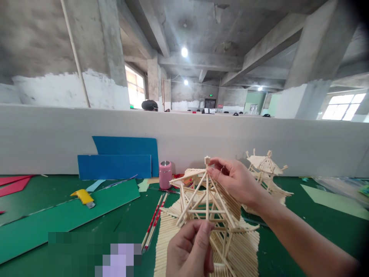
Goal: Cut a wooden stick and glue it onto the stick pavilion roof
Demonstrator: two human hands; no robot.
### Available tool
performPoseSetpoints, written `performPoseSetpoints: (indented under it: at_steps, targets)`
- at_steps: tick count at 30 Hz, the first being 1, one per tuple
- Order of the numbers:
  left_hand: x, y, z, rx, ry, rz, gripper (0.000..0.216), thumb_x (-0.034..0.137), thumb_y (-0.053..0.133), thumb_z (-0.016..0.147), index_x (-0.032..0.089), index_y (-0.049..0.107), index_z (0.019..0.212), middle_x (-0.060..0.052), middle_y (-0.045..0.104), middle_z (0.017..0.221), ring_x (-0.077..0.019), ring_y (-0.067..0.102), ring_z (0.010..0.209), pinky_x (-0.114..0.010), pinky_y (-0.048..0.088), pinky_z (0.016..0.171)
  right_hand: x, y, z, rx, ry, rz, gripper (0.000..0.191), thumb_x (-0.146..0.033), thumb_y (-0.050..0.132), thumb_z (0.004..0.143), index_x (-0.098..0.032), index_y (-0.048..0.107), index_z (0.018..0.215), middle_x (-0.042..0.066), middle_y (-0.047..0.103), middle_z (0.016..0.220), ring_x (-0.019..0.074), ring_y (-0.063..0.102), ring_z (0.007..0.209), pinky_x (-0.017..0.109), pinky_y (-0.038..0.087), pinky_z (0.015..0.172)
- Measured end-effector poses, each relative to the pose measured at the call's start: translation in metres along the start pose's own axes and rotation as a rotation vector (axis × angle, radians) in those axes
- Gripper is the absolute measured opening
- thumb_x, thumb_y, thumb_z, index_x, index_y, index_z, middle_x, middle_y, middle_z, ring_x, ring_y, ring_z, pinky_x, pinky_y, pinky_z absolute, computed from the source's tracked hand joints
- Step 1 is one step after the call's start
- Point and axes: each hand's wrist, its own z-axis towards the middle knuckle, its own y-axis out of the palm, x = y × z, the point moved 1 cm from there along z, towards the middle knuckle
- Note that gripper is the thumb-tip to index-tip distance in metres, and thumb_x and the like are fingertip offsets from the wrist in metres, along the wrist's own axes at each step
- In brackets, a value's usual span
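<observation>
A pagoda model (170,234) built of thin wooden sticks stands in front of me on the green table, its upper roof partly an open frame. A single wooden stick (207,196) slopes from the roof's peak down toward me. My left hand (190,248) pinches its lower end between thumb and fingers. At the peak, just below the small square finial (207,160), the thumb and forefinger of my right hand (230,175) close on the stick's upper end. My right palm hides part of the roof's right side.
A second stick pagoda (266,165) stands behind to the right. A pink flask (165,175), red-wrapped stick bundles (152,223), a yellow utility knife (83,197), a green board (72,209) and blue boards (115,167) are to the left. A white partition (43,138) runs behind.
</observation>
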Motion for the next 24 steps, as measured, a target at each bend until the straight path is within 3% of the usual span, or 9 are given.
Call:
performPoseSetpoints:
  at_steps: [6, 15, 24]
  targets:
    - [0.0004, 0.0014, -0.0009, 0.004, 0.005, 0.025, 0.042, 0.053, 0.072, 0.054, 0.012, 0.066, 0.062, 0.008, 0.04, 0.028, -0.0018, 0.031, 0.027, -0.016, 0.014, 0.036, -0.0022, -0.001, -0.0001, -0.025, -0.007, 0.005, 0.023, -0.036, 0.046, 0.084, -0.018, 0.059, 0.088, 0.0, 0.057, 0.071, 0.0111, 0.048, 0.061, 0.024, 0.039, 0.055]
    - [-0.0017, -0.0008, 0.0023, -0.01, 0.038, 0.095, 0.038, 0.051, 0.067, 0.062, 0.013, 0.064, 0.062, 0.009, 0.038, 0.029, -0.0034, 0.028, 0.028, -0.019, 0.014, 0.038, -0.0035, 0.0009, -0.0005, -0.008, -0.003, -0.045, 0.015, -0.031, 0.052, 0.08, -0.018, 0.058, 0.084, -0.001, 0.054, 0.068, 0.0103, 0.047, 0.06, 0.023, 0.037, 0.054]
    - [-0.0018, -0.0004, 0.0029, -0.008, 0.038, 0.059, 0.039, 0.051, 0.07, 0.059, 0.013, 0.064, 0.06, 0.009, 0.039, 0.03, -0.0021, 0.029, 0.028, -0.017, 0.013, 0.037, -0.0028, 0.0004, 0.0006, -0.015, -0.002, -0.044, 0.015, -0.031, 0.051, 0.081, -0.018, 0.058, 0.085, -0.002, 0.053, 0.068, 0.01, 0.047, 0.06, 0.022, 0.037, 0.054]
